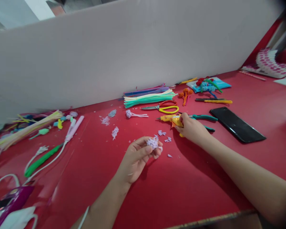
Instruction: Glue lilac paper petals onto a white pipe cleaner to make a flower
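My left hand (138, 156) is closed, pinching a small pale lavender pipe-cleaner flower (153, 142) between thumb and fingers above the red table. To the right, my right hand (190, 127) has its fingers wrapped round a yellow hot glue gun (168, 118), whose nozzle points left. Part of the gun's handle is hidden by the fingers. Small lavender petal pieces (161, 133) lie just beyond my left hand. Another lavender flower with stems (134, 114) rests farther back. Pliers with teal handles (203, 118) lie right behind my right hand.
Scissors with red and yellow handles (168, 109) lie before a bundle of pipe cleaners (149, 98). A black phone (237, 124) is on the right, near a yellow craft knife (216, 101). At left are a pink corded tool (73, 128) and more pipe cleaners (33, 128). A white partition (124, 54) stands behind.
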Motion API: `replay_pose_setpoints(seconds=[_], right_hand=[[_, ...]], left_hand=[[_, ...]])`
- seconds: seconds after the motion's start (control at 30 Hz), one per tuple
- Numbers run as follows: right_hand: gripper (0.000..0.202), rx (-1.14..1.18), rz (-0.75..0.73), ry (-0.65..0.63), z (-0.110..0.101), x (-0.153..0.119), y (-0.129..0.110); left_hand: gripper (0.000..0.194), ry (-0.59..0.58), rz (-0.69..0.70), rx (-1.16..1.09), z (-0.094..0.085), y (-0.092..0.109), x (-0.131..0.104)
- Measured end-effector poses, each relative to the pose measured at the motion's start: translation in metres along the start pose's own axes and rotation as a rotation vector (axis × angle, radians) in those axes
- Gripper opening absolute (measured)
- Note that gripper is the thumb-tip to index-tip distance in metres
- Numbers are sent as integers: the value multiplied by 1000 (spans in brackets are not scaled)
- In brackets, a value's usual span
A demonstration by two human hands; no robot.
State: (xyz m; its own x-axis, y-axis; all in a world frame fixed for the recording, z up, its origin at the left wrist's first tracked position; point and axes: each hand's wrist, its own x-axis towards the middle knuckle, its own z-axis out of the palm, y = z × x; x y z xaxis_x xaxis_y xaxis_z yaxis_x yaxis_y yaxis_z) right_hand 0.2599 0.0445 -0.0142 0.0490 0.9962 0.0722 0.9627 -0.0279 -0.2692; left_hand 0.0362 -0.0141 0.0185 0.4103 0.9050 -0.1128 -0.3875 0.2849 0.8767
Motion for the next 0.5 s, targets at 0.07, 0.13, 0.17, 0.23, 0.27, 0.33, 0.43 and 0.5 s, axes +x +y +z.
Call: replay_pose_setpoints(seconds=[0.07,0.13,0.17,0.23,0.27,0.33,0.43,0.5], right_hand=[[24,149,7,66,2,1,2],[25,433,30,134,1,2,0],[27,628,42,133,-1,1,-1],[33,1043,78,50,-8,-3,-6],[34,1219,96,-24,-11,-5,-8],[29,1425,131,-183,-18,-11,-12],[12,1526,139,-319,-24,-19,-15],[5,1549,107,-310,-26,-23,-18]], left_hand=[[17,-12,0,-28,0,1,1],[18,-17,-1,-70,-1,1,2],[18,-12,-5,-100,-2,1,3],[17,10,-17,-171,-4,0,4],[17,28,-25,-205,-5,-1,4],[15,65,-43,-256,-6,-2,5],[18,57,-72,-255,-8,-2,7],[22,15,-98,-226,-8,-3,7]])
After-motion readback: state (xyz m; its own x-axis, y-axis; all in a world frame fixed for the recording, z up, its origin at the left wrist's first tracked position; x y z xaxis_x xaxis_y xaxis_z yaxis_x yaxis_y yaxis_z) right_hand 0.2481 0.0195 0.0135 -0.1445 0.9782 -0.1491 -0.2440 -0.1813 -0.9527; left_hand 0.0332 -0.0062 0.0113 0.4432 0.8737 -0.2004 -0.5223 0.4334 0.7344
